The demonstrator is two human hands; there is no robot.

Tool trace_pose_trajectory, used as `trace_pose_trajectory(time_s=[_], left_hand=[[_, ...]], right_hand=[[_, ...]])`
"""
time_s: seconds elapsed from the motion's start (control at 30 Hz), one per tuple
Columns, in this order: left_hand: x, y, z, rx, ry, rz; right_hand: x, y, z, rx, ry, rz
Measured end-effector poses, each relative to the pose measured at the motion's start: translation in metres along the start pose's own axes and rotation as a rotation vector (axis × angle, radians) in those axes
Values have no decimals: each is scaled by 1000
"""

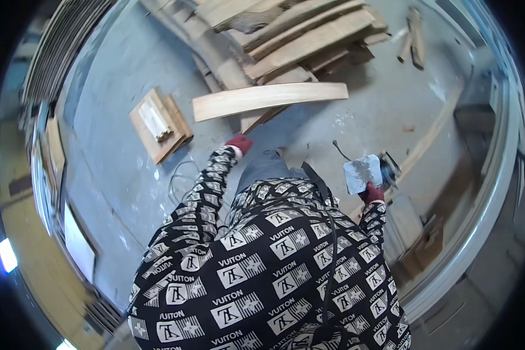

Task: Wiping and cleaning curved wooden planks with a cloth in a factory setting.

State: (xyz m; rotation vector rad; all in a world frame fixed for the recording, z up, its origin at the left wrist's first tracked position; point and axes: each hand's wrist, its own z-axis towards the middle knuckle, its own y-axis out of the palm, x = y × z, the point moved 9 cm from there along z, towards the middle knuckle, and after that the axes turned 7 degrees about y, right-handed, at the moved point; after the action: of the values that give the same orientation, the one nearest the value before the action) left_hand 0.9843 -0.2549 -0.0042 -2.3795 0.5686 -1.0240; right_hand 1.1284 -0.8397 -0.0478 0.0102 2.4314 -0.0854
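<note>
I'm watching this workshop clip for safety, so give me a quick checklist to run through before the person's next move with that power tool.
1. Right hand gripping the power tool: ok, the gloved hand is closed on it.
2. Left hand away from the tool: ok, it is out in front, near the pale plank, apart from the tool.
3. Gloves on both hands: ok, both look red-gloved.
4. Power cord free of snags: cannot tell, it runs down across the patterned jacket and out of view.
5. Footing: not ok, a loose cable and a small stack of boards lie on the floor nearby.
6. Tool running or stopped: cannot tell.
</note>
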Motion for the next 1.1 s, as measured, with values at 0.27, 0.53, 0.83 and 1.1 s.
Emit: trace_pose_trajectory(time_s=[0.27, 0.53, 0.83, 1.1], left_hand=[[-5, 48, -103, 25, -143, -45], [-62, 50, -154, 77, -322, -57], [-81, 4, -171, 322, -394, -201], [-71, 42, -190, 217, -183, -48]], right_hand=[[-92, 186, -35, -432, -388, -966], [-83, 274, -62, -694, -329, -728], [-37, 365, -77, -735, 166, -457], [-50, 419, -87, -783, 349, -278]])
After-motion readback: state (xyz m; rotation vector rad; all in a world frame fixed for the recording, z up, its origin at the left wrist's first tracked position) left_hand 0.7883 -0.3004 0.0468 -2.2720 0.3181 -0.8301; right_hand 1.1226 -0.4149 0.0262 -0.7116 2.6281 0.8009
